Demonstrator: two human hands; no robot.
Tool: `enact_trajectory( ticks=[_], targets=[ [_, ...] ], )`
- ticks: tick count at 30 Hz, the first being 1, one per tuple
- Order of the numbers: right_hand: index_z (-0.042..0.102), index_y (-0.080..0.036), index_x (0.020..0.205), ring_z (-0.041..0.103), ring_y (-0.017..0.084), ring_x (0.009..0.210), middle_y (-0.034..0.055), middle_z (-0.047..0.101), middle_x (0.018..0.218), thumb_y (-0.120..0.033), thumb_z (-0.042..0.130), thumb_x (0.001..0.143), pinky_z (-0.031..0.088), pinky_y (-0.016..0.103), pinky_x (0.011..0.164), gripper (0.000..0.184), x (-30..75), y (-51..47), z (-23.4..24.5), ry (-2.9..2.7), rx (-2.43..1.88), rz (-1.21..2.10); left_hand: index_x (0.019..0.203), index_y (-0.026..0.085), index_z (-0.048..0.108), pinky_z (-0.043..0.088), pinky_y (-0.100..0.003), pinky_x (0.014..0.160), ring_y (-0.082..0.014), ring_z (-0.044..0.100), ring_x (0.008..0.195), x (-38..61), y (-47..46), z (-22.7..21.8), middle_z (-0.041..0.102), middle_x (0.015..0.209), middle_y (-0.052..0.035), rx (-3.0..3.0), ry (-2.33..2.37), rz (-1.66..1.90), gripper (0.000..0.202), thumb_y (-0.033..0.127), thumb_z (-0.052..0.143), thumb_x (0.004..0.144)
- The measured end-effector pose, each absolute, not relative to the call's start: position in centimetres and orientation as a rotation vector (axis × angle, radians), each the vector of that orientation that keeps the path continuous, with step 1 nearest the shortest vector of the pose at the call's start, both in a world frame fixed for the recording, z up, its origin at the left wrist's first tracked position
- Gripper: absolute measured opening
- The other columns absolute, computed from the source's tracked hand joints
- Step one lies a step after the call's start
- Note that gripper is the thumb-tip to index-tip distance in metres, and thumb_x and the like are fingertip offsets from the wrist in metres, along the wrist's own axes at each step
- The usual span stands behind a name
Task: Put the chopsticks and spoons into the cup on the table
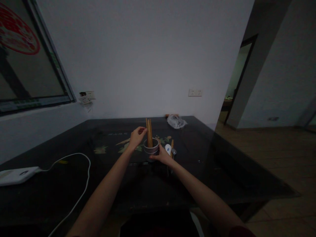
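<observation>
Several wooden chopsticks (pixel 149 133) stand upright in a grey metal-looking cup (pixel 151 150) on the dark table. My left hand (pixel 138 136) is at their upper part from the left, thumb and fingers closed on a chopstick at the near edge of the bunch. Around the cup's right side my right hand (pixel 163 155) is wrapped, its thumb across the front. Just right of that hand lie a white spoon (pixel 168 148) with a blue mark, a metal spoon (pixel 174 151) and more chopsticks (pixel 172 143), their lower ends partly hidden by my wrist.
The black table (pixel 197 184) has a painted flower pattern. At its back are a crumpled clear plastic bag (pixel 176 122) and a brownish roll-like item. A white device (pixel 19 175) with a white cable (pixel 88 174) lies at left. Wall sockets (pixel 195 92) sit above the table.
</observation>
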State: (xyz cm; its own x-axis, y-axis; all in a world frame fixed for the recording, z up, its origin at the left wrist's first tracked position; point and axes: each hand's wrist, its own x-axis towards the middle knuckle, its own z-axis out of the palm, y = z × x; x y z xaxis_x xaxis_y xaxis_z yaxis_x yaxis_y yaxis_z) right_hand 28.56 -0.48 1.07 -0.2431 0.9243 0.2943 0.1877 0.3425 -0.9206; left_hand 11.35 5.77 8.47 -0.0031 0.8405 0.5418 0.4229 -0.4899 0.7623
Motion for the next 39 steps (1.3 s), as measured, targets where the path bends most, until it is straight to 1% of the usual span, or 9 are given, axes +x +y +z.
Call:
enact_trajectory(
  ticks=[3, 7, 11, 14, 17, 20, 29, 33, 39],
  targets=[
    [0.036, -0.018, 0.134, 0.047, 0.026, 0.122, 0.0121, 0.052, 0.13, -0.025, 0.081, 0.053, 0.034, 0.041, 0.106, 0.093, 28.6, -0.3, 0.8, -1.667, -0.992, 1.001, 0.092, 0.016, 0.063, 0.047, -0.031, 0.083, -0.0197, 0.062, 0.09, 10.6, 4.0, 8.6, 0.067, 0.095, -0.0075, 1.878, 1.255, 1.638, 0.028, 0.04, 0.057, 0.078],
    [0.034, -0.018, 0.134, 0.045, 0.025, 0.125, 0.0128, 0.049, 0.134, -0.025, 0.083, 0.05, 0.032, 0.04, 0.107, 0.097, 28.7, 0.1, 0.3, -1.682, -0.955, 0.992, 0.095, 0.018, 0.059, 0.048, -0.032, 0.082, -0.0191, 0.06, 0.092, 10.2, 1.8, 6.1, 0.064, 0.094, -0.005, 1.686, 1.145, 1.69, 0.03, 0.043, 0.055, 0.08],
    [0.037, -0.015, 0.131, 0.046, 0.026, 0.124, 0.0141, 0.05, 0.132, -0.022, 0.082, 0.05, 0.033, 0.04, 0.107, 0.093, 28.9, 0.3, 0.1, -1.701, -0.942, 0.993, 0.096, 0.017, 0.058, 0.049, -0.034, 0.084, -0.021, 0.059, 0.099, 10.6, 1.0, 2.0, 0.062, 0.102, -0.007, 1.408, 1.064, 1.64, 0.034, 0.046, 0.056, 0.077],
    [0.04, -0.015, 0.129, 0.047, 0.025, 0.123, 0.0134, 0.051, 0.13, -0.02, 0.081, 0.051, 0.034, 0.04, 0.106, 0.088, 29.0, 0.1, 0.2, -1.697, -0.955, 0.985, 0.095, 0.018, 0.058, 0.05, -0.035, 0.082, -0.0229, 0.057, 0.105, 11.1, 1.0, 0.3, 0.061, 0.109, -0.0082, 1.267, 1.05, 1.52, 0.036, 0.049, 0.057, 0.075],
    [0.041, -0.016, 0.127, 0.048, 0.025, 0.122, 0.0122, 0.052, 0.129, -0.018, 0.08, 0.052, 0.034, 0.04, 0.106, 0.084, 29.2, 0.0, 0.4, -1.713, -0.982, 0.969, 0.094, 0.019, 0.058, 0.05, -0.035, 0.081, -0.0235, 0.058, 0.105, 11.4, 0.8, 0.1, 0.062, 0.11, -0.0085, 1.173, 1.021, 1.417, 0.037, 0.051, 0.057, 0.076],
    [0.042, -0.016, 0.126, 0.049, 0.025, 0.12, 0.0122, 0.054, 0.127, -0.017, 0.078, 0.054, 0.035, 0.04, 0.105, 0.08, 29.3, -0.1, 0.3, -1.732, -1.024, 0.947, 0.095, 0.019, 0.058, 0.05, -0.035, 0.082, -0.0232, 0.058, 0.105, 11.6, 0.6, 0.3, 0.062, 0.11, -0.0088, 1.107, 1.009, 1.399, 0.037, 0.05, 0.056, 0.076],
    [0.046, -0.017, 0.118, 0.055, 0.024, 0.112, 0.0108, 0.058, 0.12, -0.021, 0.078, 0.058, 0.041, 0.041, 0.098, 0.069, 29.3, -0.1, 0.0, -1.747, -1.039, 0.927, 0.094, 0.018, 0.059, 0.049, -0.034, 0.082, -0.0224, 0.06, 0.103, 11.7, -0.1, 0.7, 0.065, 0.107, -0.0085, 1.101, 1.026, 1.365, 0.035, 0.049, 0.053, 0.078],
    [0.045, -0.017, 0.119, 0.056, 0.026, 0.111, 0.0119, 0.057, 0.12, -0.022, 0.079, 0.057, 0.043, 0.043, 0.096, 0.071, 29.4, 0.0, -0.1, -1.746, -1.018, 0.949, 0.095, 0.018, 0.059, 0.049, -0.034, 0.08, -0.0225, 0.06, 0.101, 11.7, 0.0, 0.6, 0.065, 0.106, -0.0088, 1.126, 1.02, 1.36, 0.039, 0.052, 0.054, 0.077],
    [0.043, -0.016, 0.121, 0.053, 0.026, 0.116, 0.013, 0.055, 0.125, -0.02, 0.079, 0.056, 0.039, 0.043, 0.101, 0.074, 29.5, 0.3, -0.5, -1.758, -1.005, 0.932, 0.096, 0.019, 0.06, 0.049, -0.035, 0.081, -0.0232, 0.061, 0.099, 11.7, -0.1, 0.5, 0.065, 0.106, -0.0092, 1.131, 1.044, 1.373, 0.041, 0.055, 0.054, 0.076]
  ],
)
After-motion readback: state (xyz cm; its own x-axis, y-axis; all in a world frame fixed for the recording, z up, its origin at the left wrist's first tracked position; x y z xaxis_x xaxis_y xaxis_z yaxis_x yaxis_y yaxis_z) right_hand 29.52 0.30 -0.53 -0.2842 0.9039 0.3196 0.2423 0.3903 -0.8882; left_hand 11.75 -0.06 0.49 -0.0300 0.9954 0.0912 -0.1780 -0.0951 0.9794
